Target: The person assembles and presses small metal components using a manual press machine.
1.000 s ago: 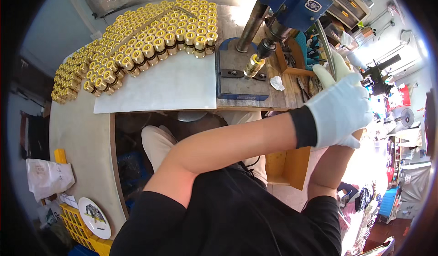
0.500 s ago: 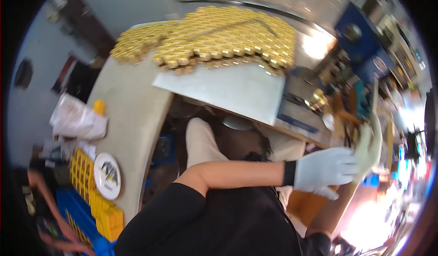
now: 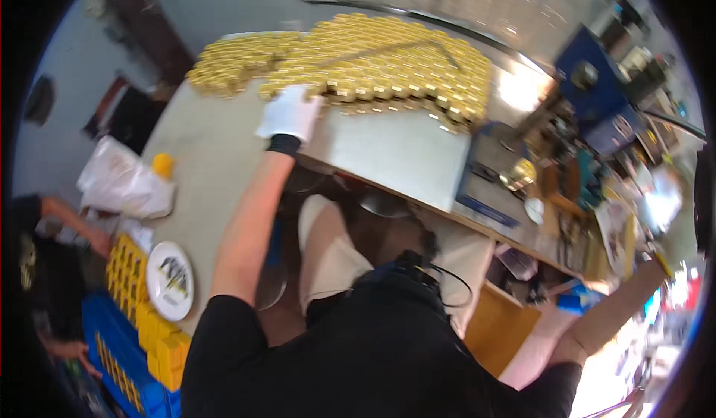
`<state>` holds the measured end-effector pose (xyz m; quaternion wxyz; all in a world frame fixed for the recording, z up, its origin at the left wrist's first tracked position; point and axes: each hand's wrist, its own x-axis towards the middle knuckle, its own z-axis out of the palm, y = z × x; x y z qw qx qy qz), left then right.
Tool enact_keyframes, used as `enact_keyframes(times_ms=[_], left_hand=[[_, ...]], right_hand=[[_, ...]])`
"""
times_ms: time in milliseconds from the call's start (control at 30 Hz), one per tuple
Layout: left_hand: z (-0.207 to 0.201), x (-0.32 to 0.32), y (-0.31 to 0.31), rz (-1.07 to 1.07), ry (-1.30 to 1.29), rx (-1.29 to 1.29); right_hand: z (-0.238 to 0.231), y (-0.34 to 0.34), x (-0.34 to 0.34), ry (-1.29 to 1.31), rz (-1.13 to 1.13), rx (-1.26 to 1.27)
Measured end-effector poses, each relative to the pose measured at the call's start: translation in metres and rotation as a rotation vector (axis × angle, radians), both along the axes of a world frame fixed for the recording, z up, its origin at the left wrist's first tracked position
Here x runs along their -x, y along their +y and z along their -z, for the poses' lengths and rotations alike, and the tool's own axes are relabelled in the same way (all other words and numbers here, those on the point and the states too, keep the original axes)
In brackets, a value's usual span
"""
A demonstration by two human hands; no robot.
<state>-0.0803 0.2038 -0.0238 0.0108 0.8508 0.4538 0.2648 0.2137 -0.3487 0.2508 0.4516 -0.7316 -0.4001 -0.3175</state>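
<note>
My left hand (image 3: 289,115), in a white glove with a dark cuff, reaches to the near left edge of a wide layered block of gold-coloured metal pieces (image 3: 403,64). Its fingers meet the front pieces there, blurred, and I cannot make out whether they grip one. The pieces look short and many-sided, packed in tight rows on a pale sheet (image 3: 395,149). Far to the right stretches my right forearm (image 3: 615,306). At its end a bright white blur (image 3: 661,200) seems to be my gloved right hand; its fingers do not show clearly.
A blue machine (image 3: 593,82) stands at the right, a brass-coloured part (image 3: 520,173) beside it. On the left are a white plastic bag (image 3: 123,179), a round white plate (image 3: 170,282), yellow bins (image 3: 162,351) and a blue crate (image 3: 112,351). Another person's arm (image 3: 78,224) shows there.
My hands were together at the right, left glove against right glove. Now they are apart: the left has swung over to the gold-coloured pieces, the right has moved farther out right.
</note>
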Motion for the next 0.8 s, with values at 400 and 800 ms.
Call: enact_keyframes(times_ms=[400, 800], left_hand=[[-0.001, -0.014, -0.007, -0.025, 0.059, -0.134], [0.072, 0.048, -0.009, 0.085, -0.678, 0.413]], right_hand=[[0.225, 0.120, 0.027, 0.437, 0.168, 0.396], [0.218, 0.137, 0.026, 0.638, 0.174, 0.197]])
